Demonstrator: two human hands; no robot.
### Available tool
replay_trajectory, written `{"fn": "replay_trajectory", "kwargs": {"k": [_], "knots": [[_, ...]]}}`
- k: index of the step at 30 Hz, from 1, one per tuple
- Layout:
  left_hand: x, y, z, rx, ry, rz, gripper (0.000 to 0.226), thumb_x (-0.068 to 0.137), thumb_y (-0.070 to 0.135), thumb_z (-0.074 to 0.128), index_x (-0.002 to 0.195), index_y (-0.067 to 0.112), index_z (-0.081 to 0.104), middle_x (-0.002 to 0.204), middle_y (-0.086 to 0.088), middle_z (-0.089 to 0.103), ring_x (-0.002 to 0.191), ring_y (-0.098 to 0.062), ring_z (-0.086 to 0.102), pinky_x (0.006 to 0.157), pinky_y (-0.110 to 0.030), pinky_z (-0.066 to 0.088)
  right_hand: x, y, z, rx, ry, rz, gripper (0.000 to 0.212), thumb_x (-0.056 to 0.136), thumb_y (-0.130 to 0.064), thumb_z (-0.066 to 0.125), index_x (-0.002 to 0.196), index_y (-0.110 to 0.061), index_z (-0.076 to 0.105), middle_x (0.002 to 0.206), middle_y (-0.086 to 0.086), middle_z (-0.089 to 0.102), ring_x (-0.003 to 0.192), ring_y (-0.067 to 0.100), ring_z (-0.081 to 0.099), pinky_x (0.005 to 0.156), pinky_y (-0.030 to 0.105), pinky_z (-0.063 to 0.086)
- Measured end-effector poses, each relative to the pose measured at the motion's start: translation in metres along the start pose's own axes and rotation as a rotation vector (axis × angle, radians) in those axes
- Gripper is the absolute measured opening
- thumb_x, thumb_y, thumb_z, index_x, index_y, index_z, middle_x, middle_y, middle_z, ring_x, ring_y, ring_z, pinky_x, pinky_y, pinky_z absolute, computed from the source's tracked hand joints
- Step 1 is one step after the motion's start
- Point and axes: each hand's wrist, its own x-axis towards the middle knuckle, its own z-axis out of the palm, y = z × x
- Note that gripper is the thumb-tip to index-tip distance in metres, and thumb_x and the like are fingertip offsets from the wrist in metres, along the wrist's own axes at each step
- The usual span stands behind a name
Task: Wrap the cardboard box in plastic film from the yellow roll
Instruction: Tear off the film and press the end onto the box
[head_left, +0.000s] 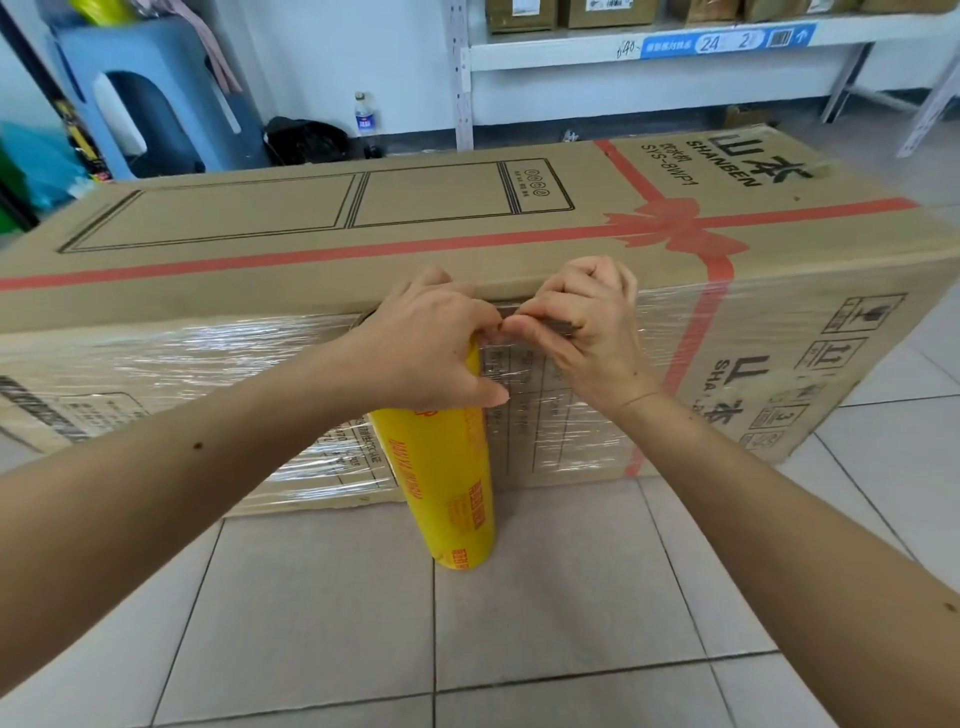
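A long cardboard box (322, 234) with a printed red ribbon lies on the tiled floor, and clear plastic film (171, 358) covers its near side. The yellow roll (447, 488) stands upright on the floor against that side. My left hand (431, 348) grips the roll's top end. Just to its right, my right hand (582, 322) pinches the film between thumb and fingers near the box's upper edge. The two thumbs nearly touch. The roll's top is hidden under my left hand.
Behind the box stand a blue plastic stool (150, 88), a water bottle (364, 117) and a dark bag (306, 137). A white metal shelf (623, 52) with cartons runs along the back right. Light floor tiles (545, 623) lie in front of the box.
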Motion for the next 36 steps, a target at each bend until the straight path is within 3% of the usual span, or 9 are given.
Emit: {"fn": "replay_trajectory", "kwargs": {"k": [7, 12, 17, 20, 22, 25, 28, 32, 36], "knots": [[0.001, -0.012, -0.002, -0.091, 0.020, 0.034, 0.048, 0.076, 0.055, 0.077, 0.119, 0.036, 0.069, 0.100, 0.020, 0.048, 0.103, -0.005, 0.031, 0.078, -0.026, 0.025, 0.001, 0.003, 0.006, 0.120, 0.005, 0.082, 0.042, 0.082, -0.058, 0.058, 0.076, -0.023, 0.081, 0.075, -0.014, 0.048, 0.095, 0.008, 0.040, 0.094, 0.030, 0.020], [-0.003, -0.004, 0.001, -0.109, 0.009, 0.129, 0.030, 0.072, 0.056, 0.078, 0.095, 0.038, 0.078, 0.101, 0.023, 0.061, 0.111, -0.011, 0.042, 0.094, -0.035, 0.035, 0.004, 0.004, 0.016, 0.031, 0.088, 0.110, 0.028, 0.080, -0.043, 0.071, 0.069, -0.020, 0.080, 0.072, -0.013, 0.043, 0.091, 0.003, 0.034, 0.089, 0.030, 0.019], [-0.004, -0.005, 0.001, -0.020, 0.046, 0.093, 0.063, 0.069, 0.060, 0.080, 0.121, 0.031, 0.062, 0.108, 0.016, 0.055, 0.111, -0.013, 0.047, 0.086, -0.027, 0.034, 0.005, -0.006, 0.002, 0.119, 0.018, 0.173, 0.023, 0.081, -0.043, 0.071, 0.080, -0.021, 0.080, 0.071, -0.010, 0.054, 0.091, 0.013, 0.046, 0.094, 0.038, 0.031], [0.001, -0.004, 0.000, 0.041, 0.009, 0.033, 0.076, 0.069, 0.066, 0.076, 0.129, 0.026, 0.051, 0.120, 0.009, 0.050, 0.111, -0.015, 0.047, 0.089, -0.029, 0.035, 0.002, -0.004, -0.026, 0.344, -0.117, 0.296, 0.027, 0.082, -0.031, 0.069, 0.106, -0.019, 0.071, 0.096, 0.001, 0.068, 0.100, 0.019, 0.057, 0.093, 0.044, 0.047], [0.006, -0.002, -0.001, 0.149, -0.029, 0.025, 0.076, 0.071, 0.073, 0.067, 0.129, 0.027, 0.054, 0.124, 0.005, 0.055, 0.114, -0.016, 0.045, 0.099, -0.035, 0.034, -0.002, -0.004, -0.036, 0.529, -0.044, 0.350, 0.031, 0.080, -0.020, 0.064, 0.110, -0.011, 0.065, 0.113, 0.011, 0.064, 0.102, 0.021, 0.059, 0.089, 0.039, 0.052], [0.012, 0.000, -0.002, 0.219, -0.095, 0.006, 0.079, 0.073, 0.079, 0.056, 0.132, 0.027, 0.058, 0.127, 0.004, 0.058, 0.122, -0.019, 0.043, 0.108, -0.041, 0.028, -0.016, -0.012, -0.036, 0.641, 0.170, 0.388, 0.022, 0.084, -0.016, 0.055, 0.100, -0.004, 0.064, 0.099, 0.013, 0.062, 0.088, 0.021, 0.057, 0.078, 0.031, 0.049], [0.014, -0.001, -0.004, 0.253, -0.143, 0.012, 0.077, 0.073, 0.080, 0.056, 0.131, 0.029, 0.061, 0.129, 0.005, 0.058, 0.125, -0.020, 0.041, 0.109, -0.042, 0.027, -0.032, -0.021, -0.022, 0.774, 0.072, 0.569, 0.039, 0.095, -0.026, 0.044, 0.086, 0.002, 0.068, 0.080, 0.018, 0.067, 0.070, 0.021, 0.063, 0.065, 0.026, 0.052], [0.016, 0.000, -0.010, 0.255, -0.187, 0.040, 0.071, 0.066, 0.080, 0.066, 0.119, 0.033, 0.068, 0.122, 0.011, 0.060, 0.121, -0.015, 0.040, 0.104, -0.038, 0.027, -0.033, -0.021, -0.001, 0.910, -0.140, 0.850, 0.063, 0.101, -0.044, 0.025, 0.093, -0.002, 0.071, 0.092, 0.019, 0.074, 0.087, 0.028, 0.073, 0.079, 0.031, 0.058], [0.017, 0.006, -0.021, 0.280, -0.302, 0.085, 0.069, 0.062, 0.077, 0.072, 0.114, 0.032, 0.072, 0.111, 0.015, 0.064, 0.117, -0.010, 0.042, 0.106, -0.037, 0.035, -0.034, -0.013, 0.008, 0.857, -0.164, 0.805, 0.063, 0.097, -0.050, 0.020, 0.098, -0.014, 0.072, 0.101, 0.009, 0.075, 0.096, 0.017, 0.072, 0.095, 0.033, 0.054]]}}
